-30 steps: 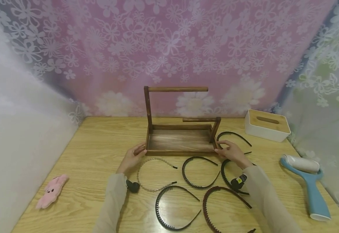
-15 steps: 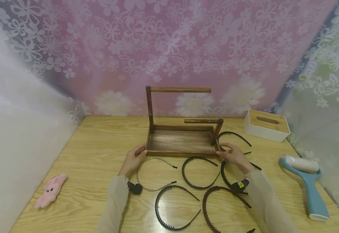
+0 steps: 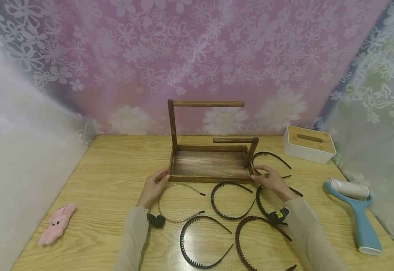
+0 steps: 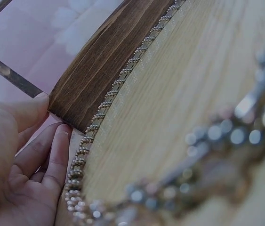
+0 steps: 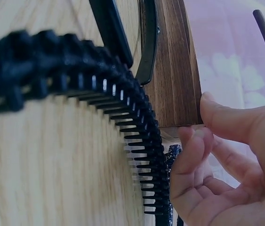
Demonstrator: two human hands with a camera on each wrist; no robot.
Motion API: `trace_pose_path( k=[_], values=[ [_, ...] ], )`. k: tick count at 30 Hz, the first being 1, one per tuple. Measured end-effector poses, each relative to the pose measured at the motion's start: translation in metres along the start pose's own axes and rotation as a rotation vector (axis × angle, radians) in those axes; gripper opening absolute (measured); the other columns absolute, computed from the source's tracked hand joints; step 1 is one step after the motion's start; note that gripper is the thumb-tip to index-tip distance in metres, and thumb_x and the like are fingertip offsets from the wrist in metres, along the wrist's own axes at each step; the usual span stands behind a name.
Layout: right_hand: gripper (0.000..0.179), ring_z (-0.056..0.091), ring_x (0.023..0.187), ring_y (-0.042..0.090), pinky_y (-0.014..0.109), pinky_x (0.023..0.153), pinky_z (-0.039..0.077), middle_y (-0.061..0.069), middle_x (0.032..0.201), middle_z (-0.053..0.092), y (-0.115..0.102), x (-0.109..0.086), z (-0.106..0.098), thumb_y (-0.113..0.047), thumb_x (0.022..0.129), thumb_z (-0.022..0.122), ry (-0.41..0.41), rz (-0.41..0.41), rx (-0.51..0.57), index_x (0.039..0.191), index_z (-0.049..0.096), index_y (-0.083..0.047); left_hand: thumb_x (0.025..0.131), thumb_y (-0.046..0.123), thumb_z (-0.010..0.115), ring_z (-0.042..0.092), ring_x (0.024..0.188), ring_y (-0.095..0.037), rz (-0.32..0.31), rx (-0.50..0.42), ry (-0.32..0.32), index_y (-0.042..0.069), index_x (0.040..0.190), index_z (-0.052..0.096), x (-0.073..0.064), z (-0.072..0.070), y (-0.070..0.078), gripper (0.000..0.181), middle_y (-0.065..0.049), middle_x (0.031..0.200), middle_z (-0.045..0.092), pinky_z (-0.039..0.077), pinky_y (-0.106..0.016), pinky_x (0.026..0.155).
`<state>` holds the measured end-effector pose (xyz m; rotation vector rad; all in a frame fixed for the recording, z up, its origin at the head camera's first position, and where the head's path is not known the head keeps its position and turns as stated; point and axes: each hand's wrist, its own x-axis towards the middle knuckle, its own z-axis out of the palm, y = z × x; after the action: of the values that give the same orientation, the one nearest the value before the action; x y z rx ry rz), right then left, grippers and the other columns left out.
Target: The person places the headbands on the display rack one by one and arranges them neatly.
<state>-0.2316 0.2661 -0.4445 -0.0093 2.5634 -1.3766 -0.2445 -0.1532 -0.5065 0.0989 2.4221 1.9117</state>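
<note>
A dark brown wooden stand rests toward the back of the table, with a shallow tray base, a tall bar post at left and a shorter one at right. My left hand pinches its front left corner; the left wrist view shows thumb and fingertips at the wood's end. At the front right corner, my right hand grips it between thumb and fingers. A beaded headband curves beside the left hand. Near the right hand lies a black toothed headband, partly hidden by that wrist in the head view.
More headbands lie in front: black ones and a reddish-brown one. Another black headband lies behind the right hand. At right stand a tissue box and a blue-handled lint roller; a pink plush toy lies left.
The wooden stand has shifted very slightly to the right, with both hands holding its corners throughout. The headbands have stayed in place.
</note>
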Motion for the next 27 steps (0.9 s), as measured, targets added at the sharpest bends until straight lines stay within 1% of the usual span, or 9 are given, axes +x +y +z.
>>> trace_pose_path(
  k=[3, 9, 14, 17, 18, 20, 23, 25, 27],
  values=[
    [0.061, 0.063, 0.091, 0.020, 0.031, 0.079, 0.054, 0.023, 0.112, 0.068, -0.001, 0.002, 0.001, -0.027, 0.098, 0.060, 0.000, -0.002, -0.006, 0.148, 0.036, -0.001, 0.099, 0.020, 0.058, 0.056, 0.126, -0.032, 0.002, 0.002, 0.016, 0.011, 0.140, 0.053, -0.001, -0.001, 0.001, 0.043, -0.018, 0.138, 0.057, 0.045, -0.045, 0.108],
    [0.062, 0.063, 0.093, 0.020, 0.035, 0.083, 0.055, 0.021, 0.114, 0.067, -0.002, 0.006, 0.003, -0.029, 0.099, 0.059, -0.015, 0.002, 0.000, 0.150, 0.034, -0.004, 0.097, 0.017, 0.061, 0.058, 0.124, -0.031, 0.019, 0.007, 0.062, 0.010, 0.137, 0.056, -0.003, -0.002, 0.001, 0.041, -0.018, 0.135, 0.060, 0.048, -0.043, 0.105],
    [0.060, 0.062, 0.091, 0.020, 0.033, 0.080, 0.055, 0.023, 0.115, 0.065, -0.001, 0.007, -0.002, -0.031, 0.101, 0.054, -0.030, -0.001, -0.010, 0.149, 0.034, -0.002, 0.097, 0.017, 0.061, 0.058, 0.122, -0.029, 0.006, -0.015, 0.088, 0.009, 0.136, 0.057, -0.003, 0.001, 0.000, 0.040, -0.015, 0.136, 0.060, 0.049, -0.037, 0.103],
    [0.056, 0.065, 0.092, 0.023, 0.033, 0.078, 0.056, 0.028, 0.118, 0.063, 0.002, 0.008, -0.008, -0.029, 0.103, 0.049, -0.009, -0.023, -0.076, 0.147, 0.036, 0.002, 0.098, 0.017, 0.060, 0.055, 0.123, -0.027, -0.003, -0.046, 0.089, 0.009, 0.136, 0.057, -0.002, 0.004, -0.001, 0.039, -0.013, 0.136, 0.059, 0.047, -0.037, 0.104],
    [0.054, 0.065, 0.091, 0.025, 0.034, 0.076, 0.056, 0.029, 0.117, 0.063, 0.003, 0.008, -0.010, -0.028, 0.103, 0.049, 0.006, -0.029, -0.104, 0.146, 0.037, 0.004, 0.098, 0.018, 0.059, 0.054, 0.124, -0.027, -0.003, -0.054, 0.088, 0.009, 0.136, 0.057, -0.002, 0.005, -0.002, 0.039, -0.013, 0.137, 0.059, 0.046, -0.037, 0.105],
    [0.052, 0.067, 0.087, 0.026, 0.034, 0.072, 0.056, 0.031, 0.115, 0.063, 0.004, 0.009, -0.014, -0.025, 0.102, 0.051, 0.032, -0.038, -0.171, 0.142, 0.041, 0.006, 0.098, 0.017, 0.058, 0.054, 0.124, -0.026, -0.005, -0.065, 0.090, 0.008, 0.136, 0.056, -0.002, 0.006, -0.002, 0.039, -0.013, 0.136, 0.060, 0.044, -0.038, 0.107],
    [0.050, 0.068, 0.082, 0.028, 0.035, 0.068, 0.055, 0.032, 0.112, 0.063, 0.005, 0.012, -0.016, -0.021, 0.100, 0.055, 0.045, -0.052, -0.257, 0.138, 0.045, 0.010, 0.099, 0.016, 0.058, 0.053, 0.123, -0.026, -0.001, -0.062, 0.105, 0.007, 0.135, 0.057, -0.003, 0.007, -0.001, 0.037, -0.014, 0.134, 0.061, 0.043, -0.040, 0.108],
    [0.048, 0.068, 0.083, 0.030, 0.037, 0.068, 0.056, 0.032, 0.111, 0.063, 0.005, 0.015, -0.017, -0.019, 0.098, 0.057, 0.048, -0.057, -0.305, 0.135, 0.048, 0.010, 0.099, 0.016, 0.057, 0.054, 0.122, -0.026, -0.001, -0.054, 0.113, 0.007, 0.134, 0.057, -0.003, 0.008, 0.000, 0.036, -0.014, 0.133, 0.061, 0.044, -0.040, 0.107],
    [0.046, 0.067, 0.087, 0.034, 0.039, 0.070, 0.056, 0.032, 0.111, 0.063, 0.006, 0.019, -0.016, -0.018, 0.096, 0.059, 0.048, -0.055, -0.345, 0.132, 0.051, 0.011, 0.100, 0.017, 0.056, 0.054, 0.121, -0.027, 0.001, -0.044, 0.112, 0.006, 0.134, 0.057, -0.004, 0.009, 0.001, 0.036, -0.015, 0.133, 0.060, 0.044, -0.041, 0.107]
  ],
)
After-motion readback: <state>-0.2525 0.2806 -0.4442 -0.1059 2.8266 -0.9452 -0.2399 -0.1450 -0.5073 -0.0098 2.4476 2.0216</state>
